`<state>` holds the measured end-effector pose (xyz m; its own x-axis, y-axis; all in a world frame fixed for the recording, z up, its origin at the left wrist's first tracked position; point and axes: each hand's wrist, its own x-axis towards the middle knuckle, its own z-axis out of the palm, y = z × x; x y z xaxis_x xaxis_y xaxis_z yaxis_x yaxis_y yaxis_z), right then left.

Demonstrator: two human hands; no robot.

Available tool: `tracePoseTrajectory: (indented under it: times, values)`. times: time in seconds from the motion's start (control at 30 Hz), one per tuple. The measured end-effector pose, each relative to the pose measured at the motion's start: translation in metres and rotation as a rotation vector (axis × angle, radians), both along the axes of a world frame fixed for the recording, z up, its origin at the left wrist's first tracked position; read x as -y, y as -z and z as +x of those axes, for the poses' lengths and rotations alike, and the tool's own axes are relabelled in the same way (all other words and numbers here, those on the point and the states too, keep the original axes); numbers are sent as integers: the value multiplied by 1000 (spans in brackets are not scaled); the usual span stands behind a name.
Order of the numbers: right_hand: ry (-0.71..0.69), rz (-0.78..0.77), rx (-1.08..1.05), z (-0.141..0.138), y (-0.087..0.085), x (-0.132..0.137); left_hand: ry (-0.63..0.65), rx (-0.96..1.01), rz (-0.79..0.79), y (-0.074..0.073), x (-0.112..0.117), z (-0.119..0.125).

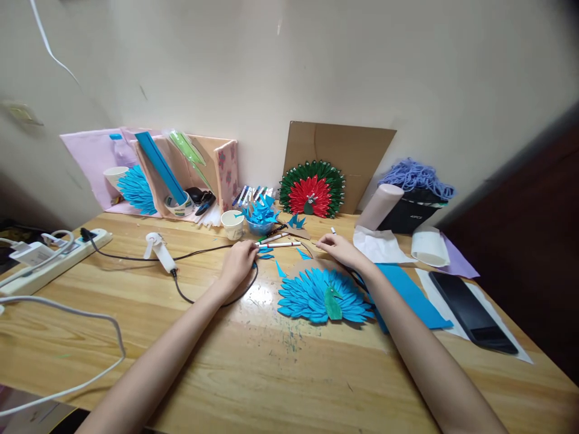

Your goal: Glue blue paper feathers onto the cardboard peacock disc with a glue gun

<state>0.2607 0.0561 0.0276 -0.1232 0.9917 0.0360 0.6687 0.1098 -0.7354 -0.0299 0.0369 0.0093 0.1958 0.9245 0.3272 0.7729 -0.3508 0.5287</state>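
Observation:
My left hand rests on the table with its fingers curled together. They close at the left end of a white marker with a red band. My right hand is bent with its fingertips together; what they hold is hidden, and a small white stub shows just behind it. Below and between the hands lies a blue paper peacock with a green body. Blue paper scraps are scattered near the marker. Behind them, a clear bowl is heaped with pointed blue pieces.
A white glue gun stands left, its black cable running beside my left hand. A paper cup, pink box and red-green peacock are at the back. Blue sheet, phone and tape roll lie right.

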Motion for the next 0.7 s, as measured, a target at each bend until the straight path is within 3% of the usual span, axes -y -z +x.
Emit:
tracePoseTrajectory:
  times: [0.13,0.23,0.33,0.43,0.53,0.7]
  values:
    - [-100,15,-10,-33,-14,20,2,411,-173,-3,14,-12]
    - [-244,12,-69,-72,-17,38,24,598,-295,-6,26,-25]
    - [-329,-79,-165,-115,-8,50,-8,609,-315,-8,39,-44]
    - [-311,-159,-195,-158,7,50,-64,572,-274,-11,54,-70]
    - [-301,-125,-182,-200,17,42,-139,560,-208,-14,71,-102]
    - [-341,-18,-123,-274,22,27,-336,703,-138,-14,94,-166]
